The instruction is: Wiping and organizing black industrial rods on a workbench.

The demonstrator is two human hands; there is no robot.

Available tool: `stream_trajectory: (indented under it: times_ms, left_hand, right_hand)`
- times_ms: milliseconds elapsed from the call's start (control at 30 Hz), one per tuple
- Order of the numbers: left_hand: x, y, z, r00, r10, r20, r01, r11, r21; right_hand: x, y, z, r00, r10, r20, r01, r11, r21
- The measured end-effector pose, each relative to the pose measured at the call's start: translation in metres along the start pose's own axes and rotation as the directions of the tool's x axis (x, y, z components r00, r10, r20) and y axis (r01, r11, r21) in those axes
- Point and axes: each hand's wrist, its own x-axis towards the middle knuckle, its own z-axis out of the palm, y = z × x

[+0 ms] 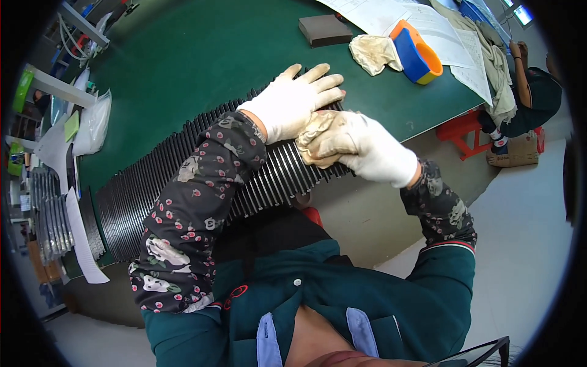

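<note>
A long row of thin, glossy black rods (137,196) lies side by side across the near edge of the green table (183,67). My left hand (293,104), in a white glove, rests with fingers spread on the far ends of the rods at the right part of the row. Just beside it, my right hand (373,147), also gloved, grips a crumpled, stained cream cloth (317,144). That cloth presses on the rods at the row's right end. My left forearm hides some of the middle rods.
Far right on the table are a brown block (324,30), another crumpled cloth (373,54), a blue and orange holder (419,54) and paper sheets (449,46). A person (538,95) sits beyond, near a red stool (461,134). Wrapped bundles (52,217) and a plastic bag (95,125) lie left.
</note>
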Motion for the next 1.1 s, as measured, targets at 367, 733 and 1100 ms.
stream_trajectory:
  times_ms: [367,733,1100]
  left_hand:
    - [-0.010,-0.008,0.009,0.999,-0.019,-0.034,0.017,0.999,-0.050]
    - [-0.020,-0.009,0.012,0.997,-0.031,-0.064,0.027,0.998,-0.058]
    - [-0.034,-0.016,0.008,0.998,0.015,-0.053,-0.016,1.000,-0.015]
  right_hand:
    - [0.013,0.004,-0.005,0.998,0.025,0.064,-0.032,0.994,0.109]
    - [0.014,0.006,-0.003,0.990,0.022,0.142,-0.055,0.972,0.229]
    - [0.043,-0.029,0.030,0.996,0.034,0.086,-0.060,0.946,0.318]
